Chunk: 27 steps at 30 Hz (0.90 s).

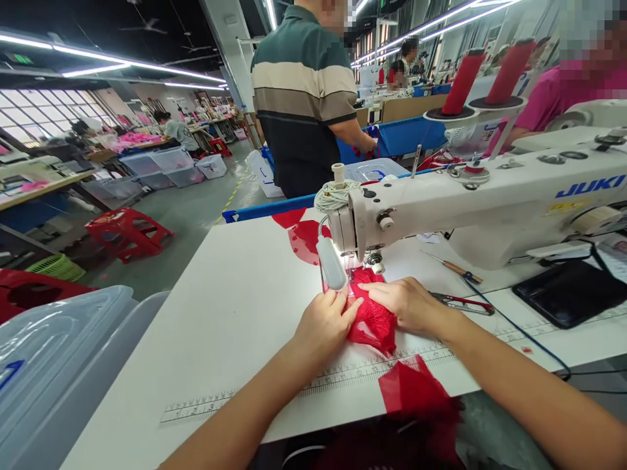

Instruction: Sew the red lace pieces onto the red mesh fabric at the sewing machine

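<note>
My left hand (319, 324) lies along the near-left edge of the red fabric (376, 318), its fingers bunched close together; I cannot tell whether they pinch the cloth or only press it. My right hand (410, 303) rests on the fabric's right side, thumb and forefinger reaching inward, the others curled; I can't tell if it grips. The cloth runs between my fingers to the sewing machine (416, 212) needle just beyond them. Right of my right fingers lie red-handled snips (465, 303) and a wooden-handled tool (459, 268). Nearer me than my fingers, a printed ruler (235, 399) crosses the tabletop (215, 313).
</note>
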Each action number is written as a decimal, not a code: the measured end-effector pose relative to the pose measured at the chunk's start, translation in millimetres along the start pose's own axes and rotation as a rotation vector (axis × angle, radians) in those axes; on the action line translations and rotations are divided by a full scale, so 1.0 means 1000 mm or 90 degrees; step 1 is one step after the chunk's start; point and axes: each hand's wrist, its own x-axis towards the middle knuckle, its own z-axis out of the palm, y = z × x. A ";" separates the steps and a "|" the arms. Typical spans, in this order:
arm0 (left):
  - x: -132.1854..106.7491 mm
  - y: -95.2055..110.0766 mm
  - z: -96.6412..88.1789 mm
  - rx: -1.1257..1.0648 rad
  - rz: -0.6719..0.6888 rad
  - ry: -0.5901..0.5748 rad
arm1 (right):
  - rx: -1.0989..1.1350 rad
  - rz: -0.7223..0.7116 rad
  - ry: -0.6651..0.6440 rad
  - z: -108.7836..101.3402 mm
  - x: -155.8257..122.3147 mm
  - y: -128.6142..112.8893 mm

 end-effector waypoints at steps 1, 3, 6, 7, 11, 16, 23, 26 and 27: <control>0.000 0.000 0.000 -0.004 -0.006 0.004 | -0.001 0.001 0.001 0.000 0.000 0.000; 0.001 0.001 -0.001 -0.016 -0.017 -0.001 | 0.000 0.004 0.001 0.000 0.000 0.000; 0.001 0.000 -0.002 -0.031 -0.015 -0.010 | 0.006 0.005 -0.002 0.000 0.000 0.000; 0.000 0.000 -0.002 -0.034 -0.014 -0.013 | 0.008 0.003 -0.004 -0.001 0.000 0.000; 0.000 -0.001 -0.003 -0.030 -0.017 -0.037 | 0.014 0.003 -0.006 -0.002 0.001 0.000; 0.001 -0.002 -0.005 0.004 -0.006 -0.031 | -0.005 0.008 -0.011 -0.001 0.001 0.001; 0.003 -0.002 -0.010 -0.012 -0.019 -0.061 | -0.023 0.012 -0.014 0.001 0.001 0.004; 0.004 -0.002 -0.010 -0.013 -0.021 -0.076 | -0.030 0.019 -0.021 0.001 0.001 0.005; 0.004 -0.002 -0.010 -0.012 -0.021 -0.080 | -0.032 0.022 -0.023 0.001 0.001 0.005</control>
